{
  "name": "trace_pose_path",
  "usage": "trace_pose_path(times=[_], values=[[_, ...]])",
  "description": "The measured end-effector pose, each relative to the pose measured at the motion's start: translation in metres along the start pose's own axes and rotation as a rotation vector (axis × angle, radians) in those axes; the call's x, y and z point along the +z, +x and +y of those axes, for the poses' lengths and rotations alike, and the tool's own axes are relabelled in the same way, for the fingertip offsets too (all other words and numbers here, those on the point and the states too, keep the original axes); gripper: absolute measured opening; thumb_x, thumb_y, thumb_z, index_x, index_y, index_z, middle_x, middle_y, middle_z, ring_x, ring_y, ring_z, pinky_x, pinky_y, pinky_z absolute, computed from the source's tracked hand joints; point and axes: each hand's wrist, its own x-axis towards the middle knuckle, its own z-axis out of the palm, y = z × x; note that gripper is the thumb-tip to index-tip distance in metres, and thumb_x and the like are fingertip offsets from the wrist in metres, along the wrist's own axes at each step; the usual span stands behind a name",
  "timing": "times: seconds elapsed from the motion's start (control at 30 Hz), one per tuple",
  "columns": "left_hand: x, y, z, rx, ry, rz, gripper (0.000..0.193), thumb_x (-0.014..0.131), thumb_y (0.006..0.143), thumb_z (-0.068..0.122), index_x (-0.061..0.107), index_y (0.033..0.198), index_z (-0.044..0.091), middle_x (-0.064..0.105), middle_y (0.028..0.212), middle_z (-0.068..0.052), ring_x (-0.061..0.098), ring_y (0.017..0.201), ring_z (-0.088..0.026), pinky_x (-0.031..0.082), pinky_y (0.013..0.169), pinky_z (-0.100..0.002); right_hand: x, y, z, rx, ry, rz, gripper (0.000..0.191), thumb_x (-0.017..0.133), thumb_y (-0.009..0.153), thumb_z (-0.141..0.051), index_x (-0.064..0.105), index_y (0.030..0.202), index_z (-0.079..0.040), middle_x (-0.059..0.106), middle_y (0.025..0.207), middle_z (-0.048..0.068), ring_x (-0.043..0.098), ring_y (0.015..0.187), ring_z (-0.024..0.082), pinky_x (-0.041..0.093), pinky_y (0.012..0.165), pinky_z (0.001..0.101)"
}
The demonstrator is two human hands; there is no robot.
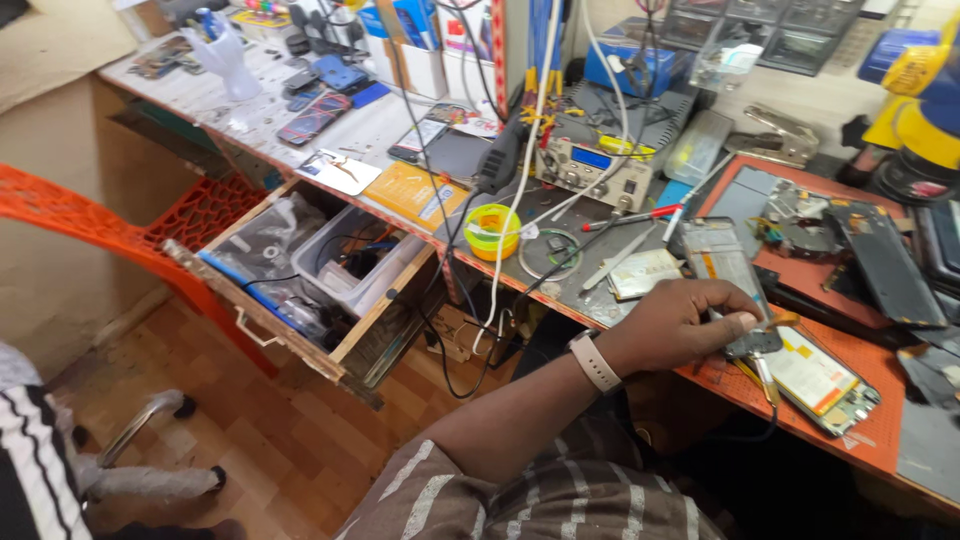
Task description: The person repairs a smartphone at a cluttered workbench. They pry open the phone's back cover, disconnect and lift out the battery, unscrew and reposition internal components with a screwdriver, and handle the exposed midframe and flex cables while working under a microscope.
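Opened phone (822,378) lies on orange mat (870,440) at near edge of surface, internals up. Your left hand (690,325) grips thin tool (765,375) pinched in fingertips, tip at phone's upper end. Right hand out of view. Judged step: working inside phone; next move needs steady, light pressure.

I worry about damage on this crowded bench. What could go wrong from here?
1. The left hand presses a thin tool on the opened phone, which lies near the edge of the orange mat; a slip might scratch its parts or push it off.
2. The wooden drawer stands open below hanging cables; a knee or sleeve could snag them and drag the soldering station.
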Motion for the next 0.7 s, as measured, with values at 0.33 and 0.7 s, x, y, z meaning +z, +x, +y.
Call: trace_pose_path(times=[0.33, 0.7], values=[[-0.002, -0.004, 0.017, -0.152, 0.032, -0.018, 0.047, 0.064, 0.099, 0.033, 0.063, 0.14, 0.012, 0.075, 0.096, -0.008, 0.071, 0.079, -0.014, 0.057, 0.076, -0.03, 0.003, 0.016, -0.017, -0.17, 0.115, -0.196, 0.059, 0.087, 0.068, -0.032, 0.067, 0.115, -0.001, 0.071, 0.107, 0.017, 0.069, 0.1, 0.034, 0.054, 0.088, 0.0441], [-0.008, -0.003, 0.017, -0.029, -0.068, -0.033, 0.063, 0.052, 0.108, 0.028, 0.032, 0.165, 0.009, 0.068, 0.115, -0.014, 0.064, 0.105, -0.021, 0.051, 0.096, -0.033, 0.035, 0.019, -0.036, -0.288, 0.03, -0.379, 0.053, 0.082, 0.076, -0.021, 0.067, 0.125, -0.005, 0.073, 0.105, 0.009, 0.071, 0.099, 0.03, 0.053, 0.087, 0.0445]])
